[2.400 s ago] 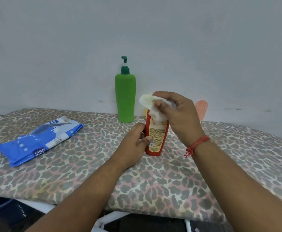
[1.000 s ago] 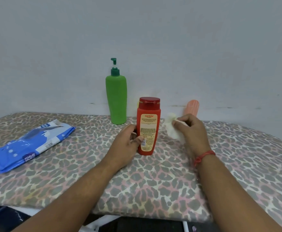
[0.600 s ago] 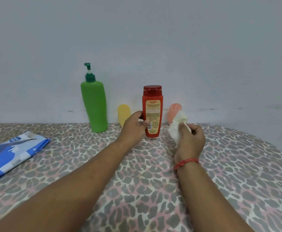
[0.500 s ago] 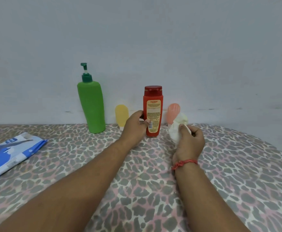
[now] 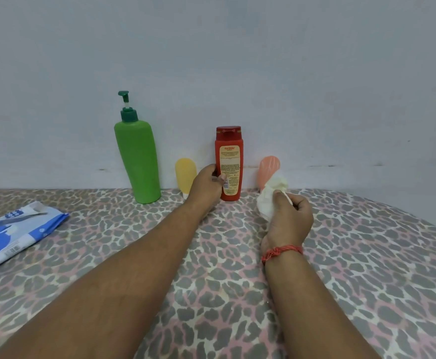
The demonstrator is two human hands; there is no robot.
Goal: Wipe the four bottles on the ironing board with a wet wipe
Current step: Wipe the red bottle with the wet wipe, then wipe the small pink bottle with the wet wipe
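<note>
**A:** ok so what are we looking at? Four bottles lined up along the wall at the back of the ironing board (image 5: 367,268): green pump bottle (image 5: 138,161), small yellow tube (image 5: 184,174), red bottle (image 5: 229,164), then a peach tube (image 5: 268,168).

**B:** yep. Left hand (image 5: 206,186) grips the red bottle low on its left side, fingers curled round it, thumb on the label. The bottle stands upright on the board. We can't see the fingers behind it though.

**A:** and the yellow tube is partly hidden by that hand, so we can't tell if the two touch.

**B:** Right hand (image 5: 290,218) pinches the crumpled wet wipe (image 5: 272,194), thumb pressing it against curled fingers. The wipe covers the bottom of the peach tube, so we can't say whether wipe and tube touch or just overlap from our angle.

**A:** red thread (image 5: 281,251) round the right wrist. Blue wipes pack (image 5: 17,235) lies flat on the far left, cut off by the frame edge. Its print is too blurry for us to read.
</note>
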